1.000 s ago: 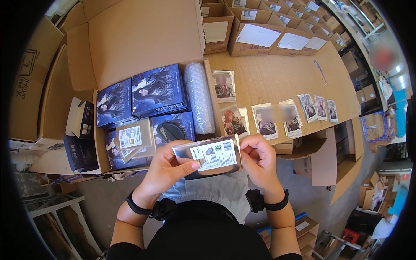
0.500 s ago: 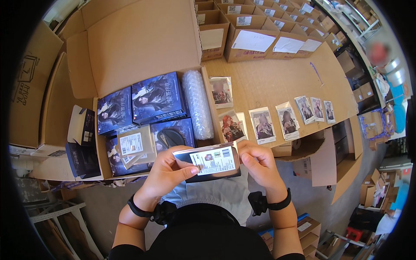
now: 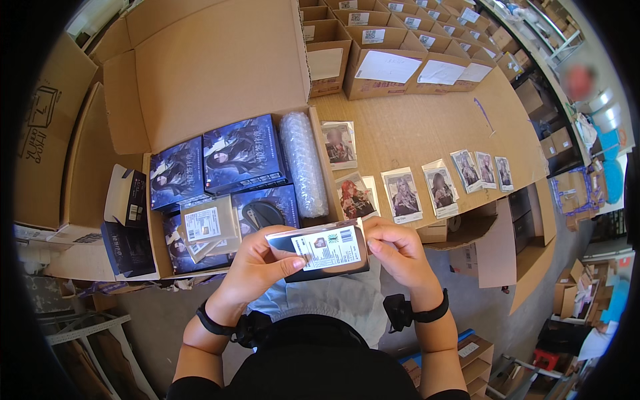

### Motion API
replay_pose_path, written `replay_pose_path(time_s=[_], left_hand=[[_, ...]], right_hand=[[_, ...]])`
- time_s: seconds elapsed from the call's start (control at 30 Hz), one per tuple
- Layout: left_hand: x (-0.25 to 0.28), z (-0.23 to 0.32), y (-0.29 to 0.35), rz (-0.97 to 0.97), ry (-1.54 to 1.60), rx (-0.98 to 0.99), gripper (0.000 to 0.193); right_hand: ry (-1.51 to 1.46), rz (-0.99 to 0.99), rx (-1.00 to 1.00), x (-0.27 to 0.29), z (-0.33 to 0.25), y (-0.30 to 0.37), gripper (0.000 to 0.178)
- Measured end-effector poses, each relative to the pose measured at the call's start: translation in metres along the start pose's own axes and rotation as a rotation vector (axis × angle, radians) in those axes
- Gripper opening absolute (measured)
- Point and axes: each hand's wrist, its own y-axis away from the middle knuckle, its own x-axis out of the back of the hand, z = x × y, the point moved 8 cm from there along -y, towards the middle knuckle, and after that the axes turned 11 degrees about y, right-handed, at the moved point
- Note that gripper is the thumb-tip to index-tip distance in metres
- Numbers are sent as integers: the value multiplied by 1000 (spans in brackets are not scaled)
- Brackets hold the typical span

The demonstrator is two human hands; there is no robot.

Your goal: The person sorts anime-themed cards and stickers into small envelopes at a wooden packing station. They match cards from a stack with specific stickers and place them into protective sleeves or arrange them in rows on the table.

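My left hand point(image 3: 257, 263) grips the left end of a dark, flat packet point(image 3: 328, 268) in a clear sleeve, thumb on top. A white label point(image 3: 333, 247) with a barcode covers much of the packet's upper face. At the opposite end, my right hand point(image 3: 400, 250) has its thumb and fingers pinched together on the packet's right edge; the fingertips are partly hidden. Just beyond the hands lie sleeved picture cards, among them a red-haired figure card point(image 3: 355, 199) and a grey-toned card point(image 3: 403, 195).
To the left stands an opened carton point(image 3: 157, 230) holding blue illustrated boxes point(image 3: 243, 153), a bubble-wrap roll point(image 3: 303, 163), labelled sleeves point(image 3: 203, 225) and a black oval object point(image 3: 262, 213). Cardboard bins point(image 3: 383, 63) line the table's back. More cards point(image 3: 467, 170) lie at right.
Both hands keep their hold on the packet, with only a very slight shift. The view has moved a little; nothing else visibly differs.
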Motion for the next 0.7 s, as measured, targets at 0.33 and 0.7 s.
replay_pose_path(time_s=[0.33,0.7], left_hand=[[-4,3,3,14,-42,-27,28],[-4,2,3,22,-108,-44,28]], right_hand=[[99,28,45,-1,-4,1,14],[270,104,22,4,-7,2,7]])
